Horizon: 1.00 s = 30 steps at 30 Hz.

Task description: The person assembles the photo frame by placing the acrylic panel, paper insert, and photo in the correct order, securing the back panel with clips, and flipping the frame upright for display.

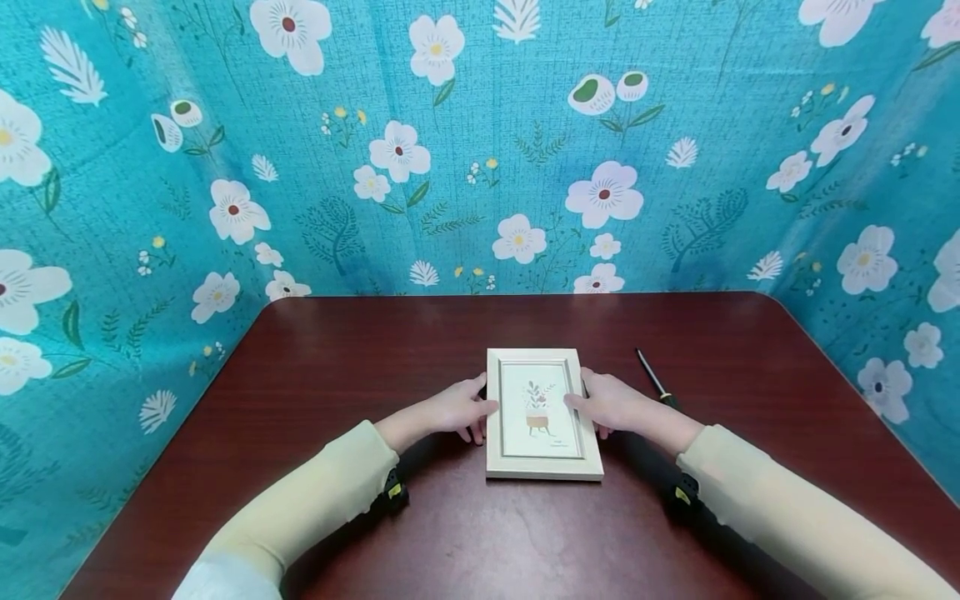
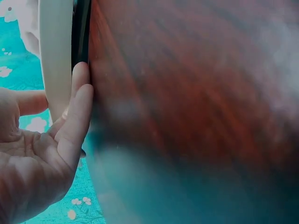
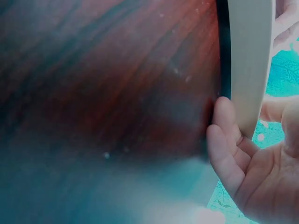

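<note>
A cream picture frame (image 1: 543, 469) faces up above the table's middle, with a print of a potted plant (image 1: 537, 421) inside it. My left hand (image 1: 457, 407) grips its left side, thumb on the front border and fingers at the edge and underneath. On the opposite side my right hand (image 1: 613, 403) holds it the same way. Both wrist views show the frame's pale side (image 2: 58, 51) with fingers (image 3: 225, 116) against its dark back edge. Whether the frame touches the table cannot be told.
A screwdriver (image 1: 652, 373) lies on the dark red-brown table (image 1: 360, 342), right of the frame, its handle partly hidden behind my right forearm. Blue flowered cloth (image 1: 465, 167) hangs behind the table and along both sides.
</note>
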Each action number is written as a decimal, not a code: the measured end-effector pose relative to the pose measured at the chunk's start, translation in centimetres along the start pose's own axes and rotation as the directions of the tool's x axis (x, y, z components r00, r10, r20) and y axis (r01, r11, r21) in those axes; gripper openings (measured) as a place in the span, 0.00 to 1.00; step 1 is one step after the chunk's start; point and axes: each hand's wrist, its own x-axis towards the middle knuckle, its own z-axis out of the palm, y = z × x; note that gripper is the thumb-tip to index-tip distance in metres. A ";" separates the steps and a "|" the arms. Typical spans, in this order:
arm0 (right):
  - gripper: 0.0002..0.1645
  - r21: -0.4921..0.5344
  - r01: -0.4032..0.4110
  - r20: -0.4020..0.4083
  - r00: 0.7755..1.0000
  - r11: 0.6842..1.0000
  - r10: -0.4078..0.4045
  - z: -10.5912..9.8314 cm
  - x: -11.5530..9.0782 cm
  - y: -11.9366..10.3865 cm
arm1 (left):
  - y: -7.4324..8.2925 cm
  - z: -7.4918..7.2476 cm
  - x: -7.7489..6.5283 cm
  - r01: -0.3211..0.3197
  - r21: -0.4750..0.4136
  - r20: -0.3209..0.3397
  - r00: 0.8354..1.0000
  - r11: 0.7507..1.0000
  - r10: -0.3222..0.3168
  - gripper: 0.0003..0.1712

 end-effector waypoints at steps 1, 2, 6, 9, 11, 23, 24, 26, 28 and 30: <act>0.35 -0.008 0.007 0.003 1.000 1.000 -0.007 0.0 0.1 0.0 | 0.1 -0.1 0.0 0.001 0.018 0.005 1.000 1.000 -0.001 0.40; 0.34 -0.010 0.003 0.004 1.000 1.000 -0.003 0.1 0.1 0.0 | 0.1 -0.1 0.0 -0.002 0.030 0.010 1.000 1.000 0.001 0.39; 0.28 -0.019 0.002 0.002 1.000 1.000 -0.002 0.3 0.3 0.1 | 0.2 -0.3 0.0 -0.006 0.064 0.023 1.000 0.998 0.005 0.32; 0.28 -0.021 -0.001 0.000 1.000 1.000 0.001 0.5 0.4 0.1 | 0.1 -0.3 0.1 0.006 0.077 0.026 1.000 0.997 -0.009 0.35; 0.29 -0.024 0.002 0.001 1.000 1.000 -0.002 0.5 0.4 0.1 | 0.1 -0.3 0.2 0.014 0.078 0.023 1.000 0.997 -0.016 0.36; 0.50 -0.072 0.003 -0.034 0.999 0.997 -0.006 -0.6 -1.0 0.3 | 0.1 -0.5 -0.5 0.046 0.133 -0.037 0.998 0.990 -0.041 0.43; 0.49 -0.091 0.015 -0.058 0.998 0.996 -0.020 -0.8 -1.3 0.4 | 0.0 -0.7 -0.7 0.040 0.173 -0.050 0.998 0.984 -0.032 0.43; 0.45 -0.143 0.045 -0.129 0.990 0.989 -0.064 -1.5 -2.1 0.6 | 0.0 -1.3 -1.4 0.027 0.279 -0.080 0.997 0.960 -0.005 0.42; 0.41 -0.184 0.086 -0.211 0.970 0.979 -0.124 -2.1 -3.1 0.8 | 0.1 -1.8 -2.3 0.005 0.429 -0.130 0.990 0.903 0.056 0.39; 0.38 -0.236 0.108 -0.286 0.942 0.966 -0.175 -2.7 -4.0 1.0 | 0.3 -2.2 -3.4 -0.009 0.594 -0.184 0.972 0.805 0.147 0.37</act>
